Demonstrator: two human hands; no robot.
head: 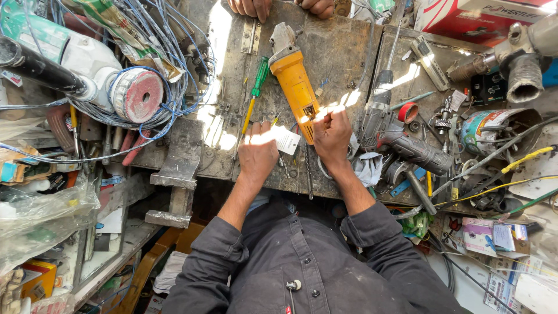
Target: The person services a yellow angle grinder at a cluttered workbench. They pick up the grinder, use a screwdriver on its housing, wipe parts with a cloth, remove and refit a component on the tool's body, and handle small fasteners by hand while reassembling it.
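White paper tag [287, 139] pinched by left hand [258, 152] beside yellow grinder [295, 88].

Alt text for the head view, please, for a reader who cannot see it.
Seen from above, a person's left hand and right hand work at the tail end of a yellow angle grinder lying on a cluttered metal workbench. A green-handled screwdriver lies left of it, a grey drill right; another person's hands rest at the far edge.

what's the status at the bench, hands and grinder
Left hand by white tag, right hand pinched at rear of yellow angle grinder. Grinder flat on workbench. Green screwdriver beside; another person's hands at far edge.
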